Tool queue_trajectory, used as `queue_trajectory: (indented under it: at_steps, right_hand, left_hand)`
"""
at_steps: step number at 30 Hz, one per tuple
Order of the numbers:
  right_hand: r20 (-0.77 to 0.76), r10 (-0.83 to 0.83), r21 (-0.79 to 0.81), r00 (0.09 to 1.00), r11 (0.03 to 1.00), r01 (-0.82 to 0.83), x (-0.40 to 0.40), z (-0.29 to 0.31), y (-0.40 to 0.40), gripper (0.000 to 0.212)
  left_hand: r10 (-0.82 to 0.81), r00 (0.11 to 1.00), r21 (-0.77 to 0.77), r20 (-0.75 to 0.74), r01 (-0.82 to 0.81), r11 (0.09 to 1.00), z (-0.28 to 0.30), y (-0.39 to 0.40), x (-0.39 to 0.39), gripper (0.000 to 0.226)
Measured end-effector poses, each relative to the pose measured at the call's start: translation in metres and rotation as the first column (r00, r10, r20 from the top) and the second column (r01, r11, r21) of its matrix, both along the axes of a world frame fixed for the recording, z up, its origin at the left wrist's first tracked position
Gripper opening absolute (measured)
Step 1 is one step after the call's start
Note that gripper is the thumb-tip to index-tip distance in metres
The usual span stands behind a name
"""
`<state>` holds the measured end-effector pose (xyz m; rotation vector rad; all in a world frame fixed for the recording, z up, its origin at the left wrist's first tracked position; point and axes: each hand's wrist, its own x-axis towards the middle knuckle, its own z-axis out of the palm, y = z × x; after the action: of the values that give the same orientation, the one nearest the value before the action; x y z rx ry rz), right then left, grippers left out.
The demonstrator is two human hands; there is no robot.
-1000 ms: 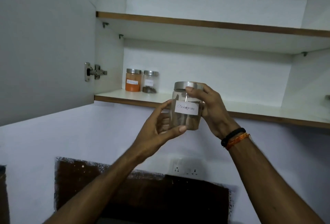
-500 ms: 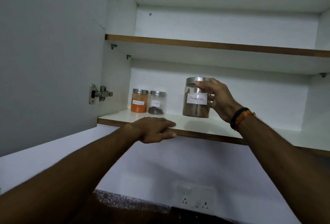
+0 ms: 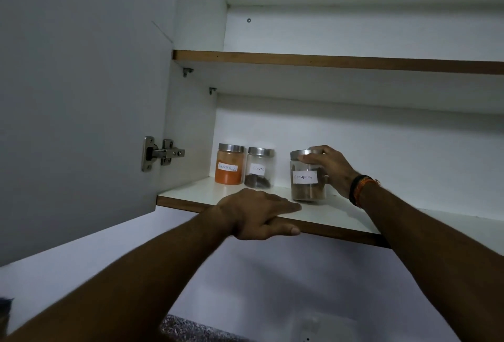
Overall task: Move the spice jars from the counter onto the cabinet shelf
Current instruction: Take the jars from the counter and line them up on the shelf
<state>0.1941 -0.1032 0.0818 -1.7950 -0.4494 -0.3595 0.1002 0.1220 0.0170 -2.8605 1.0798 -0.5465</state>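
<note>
A clear cinnamon jar [image 3: 305, 187] with a steel lid and white label stands on the lower cabinet shelf [image 3: 321, 217]. My right hand [image 3: 328, 166] is wrapped around its lid and right side. To its left stand two more jars at the back left of the shelf: an orange chilli powder jar [image 3: 229, 168] and a cloves jar [image 3: 259, 168], side by side. My left hand [image 3: 256, 213] grips the shelf's front edge, fingers on top and thumb below the brown edge band.
The open cabinet door [image 3: 81, 96] hangs at the left, with a steel hinge [image 3: 161, 153]. An upper shelf [image 3: 327, 61] runs above. Below the cabinet are a white wall and the top of a wall socket [image 3: 311, 335].
My right hand carried the cinnamon jar up from both hands onto the shelf and set it down near the cloves jar. My left hand let go of the jar and took hold of the shelf edge.
</note>
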Motion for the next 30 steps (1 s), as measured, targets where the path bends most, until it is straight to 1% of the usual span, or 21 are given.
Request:
queue_trajectory:
  at_steps: [3,7,10,13,16,25,30]
  right_hand:
    - [-0.022,0.027,-0.003,0.999,1.000,-0.027,0.018,-0.003,0.005,0.051]
    - [-0.052,0.049,-0.060,0.997,0.997,-0.053,0.033,0.002,0.009,0.048]
    - [-0.043,0.013,-0.134,0.999,0.991,-0.019,0.037,0.007,0.012,0.047]
    - [0.004,-0.033,-0.187,0.999,0.982,0.033,0.040,0.009,0.014,0.042]
    - [0.017,-0.054,-0.172,0.998,0.984,0.056,0.046,0.009,0.016,0.041]
    - [0.039,-0.097,-0.130,0.994,0.986,0.102,0.055,0.005,0.020,0.050]
    - [0.058,-0.130,-0.148,0.990,0.979,0.138,0.056,0.002,0.021,0.052]
  left_hand:
    - [-0.010,1.000,-0.001,0.021,0.010,1.000,-0.001,0.001,0.005,0.068]
    - [-0.022,0.999,-0.015,0.044,0.022,1.000,-0.003,0.001,0.010,0.071]
    - [-0.032,0.997,-0.017,0.074,0.033,0.999,-0.004,0.002,0.011,0.072]
    - [-0.030,0.997,-0.020,0.077,0.032,0.999,-0.006,0.002,0.011,0.076]
    - [-0.031,0.997,-0.029,0.075,0.034,0.999,-0.006,0.002,0.012,0.076]
    - [-0.024,0.995,-0.031,0.095,0.027,0.999,-0.007,0.002,0.013,0.077]
    - [-0.033,0.993,-0.035,0.118,0.038,0.999,-0.008,0.002,0.013,0.075]
